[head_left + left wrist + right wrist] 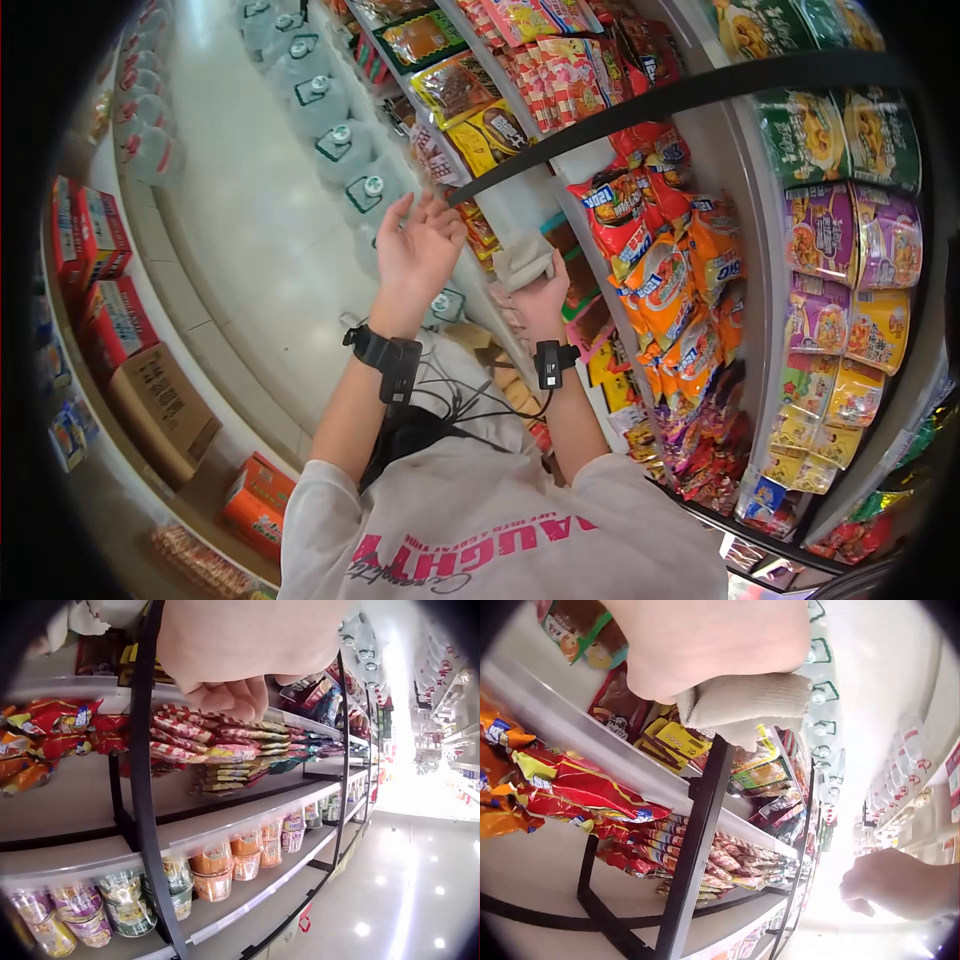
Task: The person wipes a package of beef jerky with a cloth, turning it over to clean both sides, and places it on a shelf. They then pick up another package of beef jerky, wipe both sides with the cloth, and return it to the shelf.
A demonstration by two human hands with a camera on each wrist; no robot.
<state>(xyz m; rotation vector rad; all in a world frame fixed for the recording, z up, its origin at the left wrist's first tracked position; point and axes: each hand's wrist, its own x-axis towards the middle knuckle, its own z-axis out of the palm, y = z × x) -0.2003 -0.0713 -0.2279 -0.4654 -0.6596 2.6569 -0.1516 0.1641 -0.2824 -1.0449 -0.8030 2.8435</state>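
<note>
A folded grey cloth (522, 262) is gripped in my right hand (543, 298), beside the snack shelves. The right wrist view shows the cloth (746, 705) under my right hand (716, 645), its fingers mostly hidden. My left hand (418, 250) is raised to the left of it, palm up, fingers loosely bent and holding nothing. In the left wrist view, my left hand (247, 645) hangs in front of the shelves with its fingertips bent. At the right of the right wrist view, my left hand (900, 883) appears again, apart from the cloth.
Shelves hold red and orange snack bags (665, 290) and packaged noodles (820, 240). A black shelf post (680, 100) crosses the upper right. Large clear bottles (340, 140) line the aisle floor (240, 200). Cartons (160, 405) stand at the left.
</note>
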